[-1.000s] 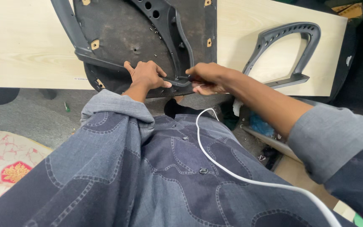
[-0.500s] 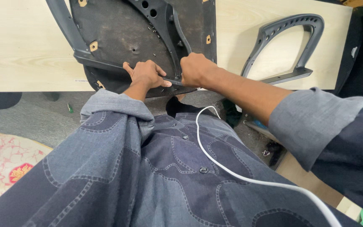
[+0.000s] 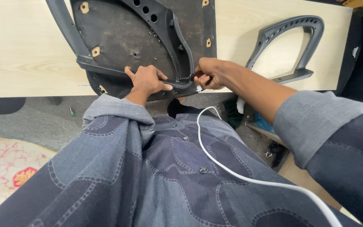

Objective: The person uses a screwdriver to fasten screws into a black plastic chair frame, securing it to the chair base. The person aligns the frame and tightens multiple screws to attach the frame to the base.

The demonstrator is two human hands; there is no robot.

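Observation:
An upturned chair seat lies on a pale wooden table, its dark underside up, with a grey armrest bracket fixed along it. My left hand presses flat on the bracket's near end at the seat's front edge. My right hand is closed around a dark-handled tool, probably a screwdriver, whose tip meets the bracket beside my left fingers. Most of the tool is hidden in my fist.
A loose grey armrest loop lies on the table to the right. A white cable runs across my patterned grey shirt. A patterned rug and a small green object lie on the grey floor at left.
My right hand has shifted from the seat's edge, up and then slightly right, and now grips the tool at the bracket. My left hand has stayed on the bracket.

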